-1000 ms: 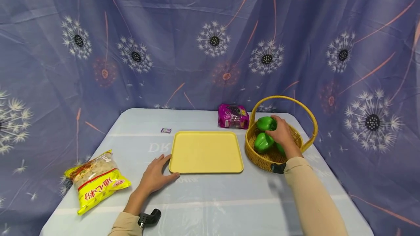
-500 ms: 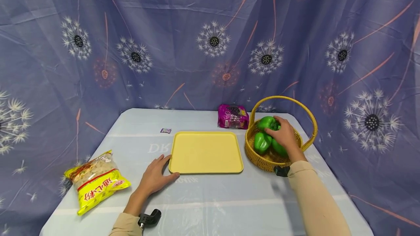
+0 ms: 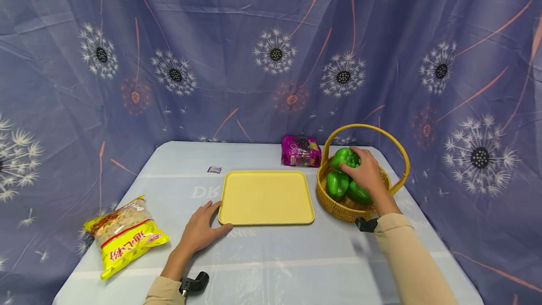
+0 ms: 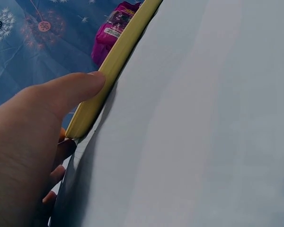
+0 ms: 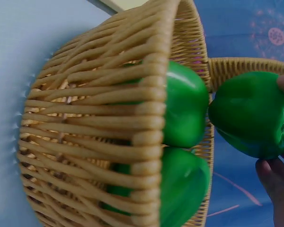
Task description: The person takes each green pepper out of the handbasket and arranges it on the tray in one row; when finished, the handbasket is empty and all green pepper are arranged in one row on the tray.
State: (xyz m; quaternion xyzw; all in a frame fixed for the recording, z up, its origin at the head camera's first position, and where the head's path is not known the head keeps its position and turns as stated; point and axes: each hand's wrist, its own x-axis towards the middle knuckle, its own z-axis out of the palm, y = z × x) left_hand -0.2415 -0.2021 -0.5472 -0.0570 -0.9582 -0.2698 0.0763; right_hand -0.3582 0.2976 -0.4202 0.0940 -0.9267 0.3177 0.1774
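Note:
In the head view my right hand grips a green bell pepper over the wicker basket. The right wrist view shows this pepper above the basket rim, between the thumb and fingers. Two more peppers lie inside the basket, one at the left and one at the right, the latter partly covered by my hand. My left hand rests at the near left corner of the yellow tray, thumb and fingers spread. In the left wrist view the thumb touches the tray's rim.
A yellow-and-clear food bag lies at the table's left side. Behind the tray is a small purple wrapped packet. A purple package stands at the back, beside the basket. The basket's tall handle arches over it.
My right hand has shifted slightly right and up with the bell pepper. The peppers inside the basket have shifted a little and show more. The left hand and tray have stayed in place.

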